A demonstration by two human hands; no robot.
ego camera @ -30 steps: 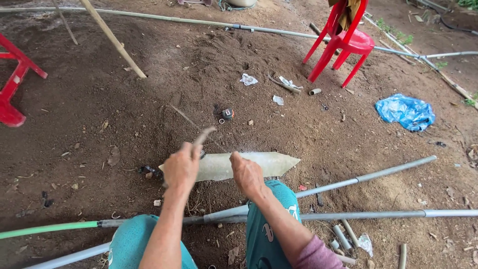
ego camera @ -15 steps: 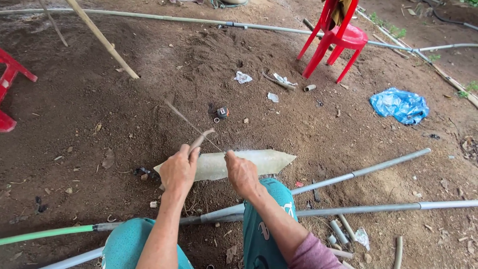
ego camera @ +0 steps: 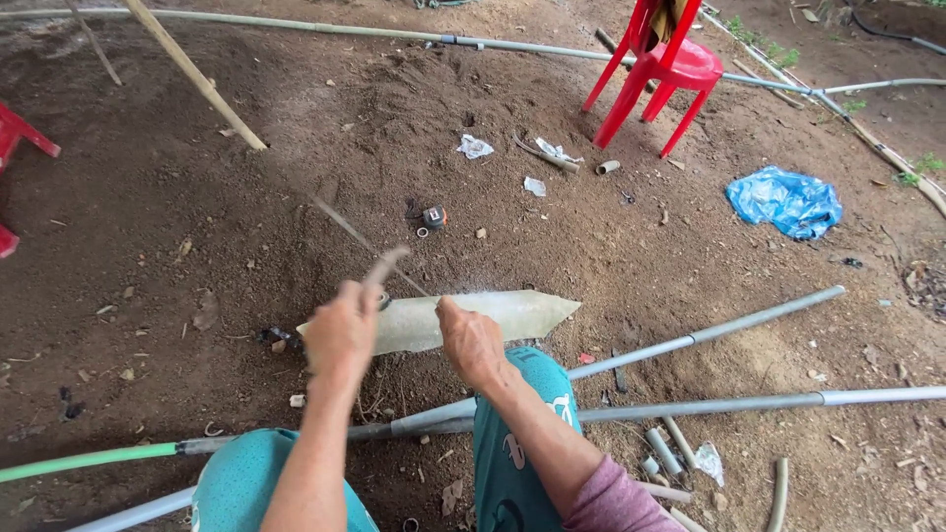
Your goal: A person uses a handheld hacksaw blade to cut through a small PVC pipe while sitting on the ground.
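I sit on bare soil with my knees in teal trousers at the bottom of the view. A pale, flattened piece with a pointed right end (ego camera: 517, 311) lies across the ground in front of me. My right hand (ego camera: 471, 341) presses down on its middle. My left hand (ego camera: 341, 329) is closed around a thin stick-like tool (ego camera: 382, 266) over the piece's left end. The tool is blurred by motion, with a thin streak running up and left from it.
Grey pipes (ego camera: 711, 330) and a green hose (ego camera: 87, 461) lie across the ground by my legs, with short pipe offcuts (ego camera: 670, 449). Farther off are a small tape measure (ego camera: 434, 217), a red plastic chair (ego camera: 662, 71), a blue plastic bag (ego camera: 786, 200) and a leaning bamboo pole (ego camera: 193, 73).
The thin tool in my left hand keeps swinging over the pale piece's left end. My right hand stays on the piece. The view has shifted slightly.
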